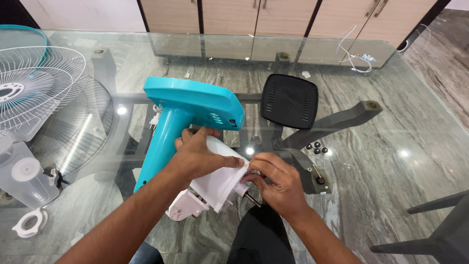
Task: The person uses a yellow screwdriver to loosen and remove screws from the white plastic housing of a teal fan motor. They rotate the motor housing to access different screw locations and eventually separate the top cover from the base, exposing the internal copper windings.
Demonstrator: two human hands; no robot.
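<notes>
Head view first: at the lower centre of the frame our left hand (pixel 198 155) wraps over the white motor housing (pixel 220 178), fingers closed on its curved top, while our right hand (pixel 278 180) pinches at the housing's front end, fingertips closed beside the metal shaft (pixel 251 199) that pokes out below them. We judge this the step of working on the front of the fan motor, steadying with one hand and fitting or loosening something small with the other; what exactly sits under the right fingertips we cannot tell. The next move seems to call for a firm hold on the housing and careful fingertip work at the shaft. The housing is smooth white plastic, tilted, joined to a teal stand (pixel 168 132) whose flat base (pixel 195 100) rises toward the middle of the frame. All of it rests on a glass table (pixel 400 122). To the right lie small black caps (pixel 316 147); farther up, a black slotted cover (pixel 289 100). At the left edge are a clear fan blade (pixel 22 178) and a white wire guard (pixel 34 88); at the upper right, a white cable (pixel 354 56).
</notes>
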